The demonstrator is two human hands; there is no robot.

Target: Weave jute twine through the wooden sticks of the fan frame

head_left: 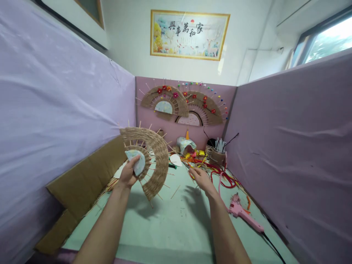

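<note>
My left hand (pixel 129 173) is closed on a half-round woven fan (pixel 154 157) made of jute cord and thin sticks. It holds the fan upright above the green table (pixel 170 220) by its pale patterned centre piece, thumb on the front. My right hand (pixel 200 176) reaches forward over the table with fingers stretched out. It holds nothing and hovers near a coil of cord and red and orange strands (pixel 220 176).
A pink glue gun (pixel 243 214) with a black cable lies at the right. Cardboard sheets (pixel 85 179) lean at the left. Two finished decorated fans (pixel 187 104) hang on the back wall. A cup of glue sticks (pixel 218 152) and small craft bits stand at the back.
</note>
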